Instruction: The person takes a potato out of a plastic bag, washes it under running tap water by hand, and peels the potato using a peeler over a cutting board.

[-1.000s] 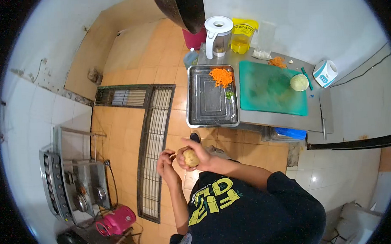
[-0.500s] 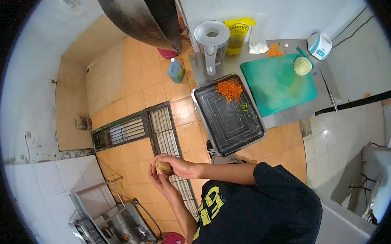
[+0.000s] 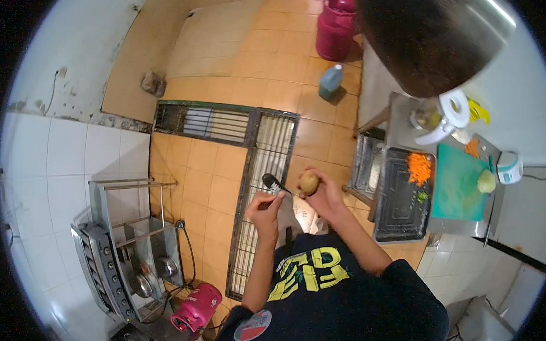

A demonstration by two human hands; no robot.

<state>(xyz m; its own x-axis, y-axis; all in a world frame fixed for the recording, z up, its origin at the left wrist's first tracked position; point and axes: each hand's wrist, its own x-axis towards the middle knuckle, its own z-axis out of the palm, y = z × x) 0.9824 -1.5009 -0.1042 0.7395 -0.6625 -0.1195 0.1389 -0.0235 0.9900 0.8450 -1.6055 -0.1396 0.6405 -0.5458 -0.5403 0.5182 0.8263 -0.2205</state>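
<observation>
A rounded brown item [image 3: 308,182], perhaps a potato, rests in my right hand [image 3: 327,198], with the fingers wrapped round it. My left hand [image 3: 264,211] is apart from it, to its left, with the fingers curled and the thumb pressed against them; whatever it may hold is too small to make out. Below both hands are a dark shoe [image 3: 273,183] and the floor grate [image 3: 277,140].
On the right, a counter bears a black tray [image 3: 399,211] with shredded carrot [image 3: 418,168], a green board [image 3: 457,191], a cabbage piece [image 3: 485,181] and a pitcher [image 3: 454,110]. Left are a stove [image 3: 105,266] and pink gas cylinder [image 3: 199,305]. A bottle [image 3: 330,83] stands on the floor.
The view has swung, so the counter now lies further right. My hands, together round the brown item before, have separated; my left hand has come off it, and it stays in my right hand.
</observation>
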